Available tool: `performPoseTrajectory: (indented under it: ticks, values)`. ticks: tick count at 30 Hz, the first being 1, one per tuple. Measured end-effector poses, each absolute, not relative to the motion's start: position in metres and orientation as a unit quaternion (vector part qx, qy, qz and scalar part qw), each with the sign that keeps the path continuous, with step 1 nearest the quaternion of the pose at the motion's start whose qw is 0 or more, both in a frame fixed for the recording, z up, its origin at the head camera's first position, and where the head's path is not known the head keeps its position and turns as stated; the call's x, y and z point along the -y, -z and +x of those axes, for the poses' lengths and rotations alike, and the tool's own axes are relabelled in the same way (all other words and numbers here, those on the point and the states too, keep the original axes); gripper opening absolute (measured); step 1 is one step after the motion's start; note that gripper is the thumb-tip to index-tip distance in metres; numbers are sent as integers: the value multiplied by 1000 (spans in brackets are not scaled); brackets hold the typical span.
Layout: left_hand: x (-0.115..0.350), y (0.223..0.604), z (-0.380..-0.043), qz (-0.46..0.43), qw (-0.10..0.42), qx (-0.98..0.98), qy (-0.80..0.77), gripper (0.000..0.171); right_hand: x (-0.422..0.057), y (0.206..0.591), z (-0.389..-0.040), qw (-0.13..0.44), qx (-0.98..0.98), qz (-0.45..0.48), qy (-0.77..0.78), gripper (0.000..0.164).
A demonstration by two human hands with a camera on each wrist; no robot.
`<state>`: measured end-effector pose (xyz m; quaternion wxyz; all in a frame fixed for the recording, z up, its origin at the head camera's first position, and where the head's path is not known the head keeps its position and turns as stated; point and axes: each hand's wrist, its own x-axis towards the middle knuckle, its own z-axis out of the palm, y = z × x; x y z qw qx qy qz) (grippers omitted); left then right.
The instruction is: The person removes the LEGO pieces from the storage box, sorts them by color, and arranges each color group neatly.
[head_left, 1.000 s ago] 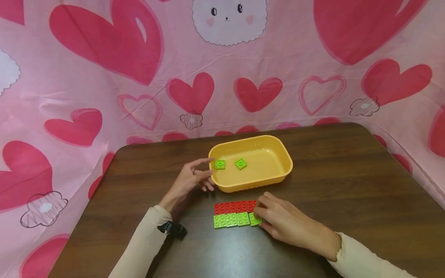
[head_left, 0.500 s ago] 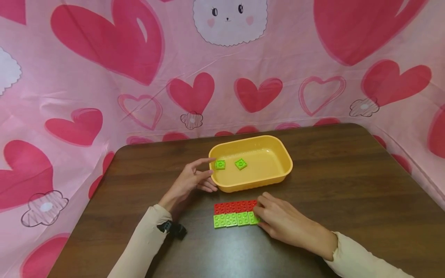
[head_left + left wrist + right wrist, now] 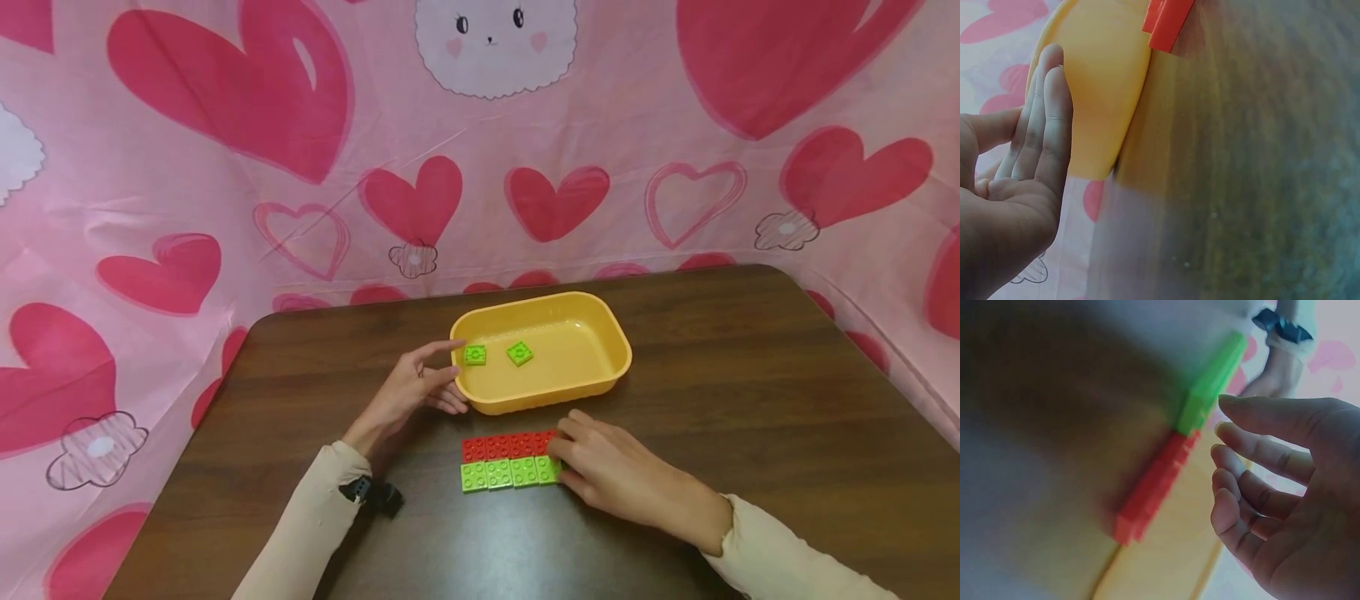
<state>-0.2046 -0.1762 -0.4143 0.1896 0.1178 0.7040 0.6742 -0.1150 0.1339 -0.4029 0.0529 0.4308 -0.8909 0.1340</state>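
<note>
My left hand (image 3: 408, 387), fingers mostly straight, rests at the left end of a yellow plastic tub (image 3: 551, 402). In the left wrist view its long fingers (image 3: 1054, 125) lie along the tub's wall. Two loose green building bricks (image 3: 520, 353) lie inside the tub. In front of it, a row of red building bricks (image 3: 498, 448) sits edge to edge with a row of green building bricks (image 3: 498, 475). My right hand (image 3: 626, 471) is at the right end of both rows, fingers loosely bent, partly covering the end bricks. The right wrist view shows its thumb (image 3: 1266, 415) apart from the fingers, nothing between them.
The dark wooden table (image 3: 750, 375) has rounded back corners. A pink heart-patterned cloth (image 3: 480, 208) hangs behind and along its sides. A black wrist strap with a small camera (image 3: 386, 498) is on my left wrist.
The rightmost green brick has shifted slightly up and left, into line with its row. My right hand has moved slightly; the left hand's lower fingers have straightened against the tub.
</note>
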Motion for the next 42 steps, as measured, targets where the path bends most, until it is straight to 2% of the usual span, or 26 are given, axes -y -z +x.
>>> performPoseTrajectory:
  ticks: [7, 12, 24, 32, 42]
  values:
    - [179, 416, -205, 117, 182, -706, -675, 51, -143, 382, -129, 114, 885, 417, -175, 19]
    - [179, 417, -205, 118, 181, -706, -674, 50, -145, 366, -144, 119, 886, 395, -212, 19]
    - [180, 415, -206, 115, 189, -703, -676, 49, -138, 360, -190, 99, 892, 372, -239, 19]
    - [183, 415, -208, 116, 189, -704, -674, 50, -124, 363, -226, 52, 900, 372, -220, 25]
    - [185, 414, -207, 118, 190, -705, -673, 49, -114, 388, -253, -5, 894, 383, -230, 29]
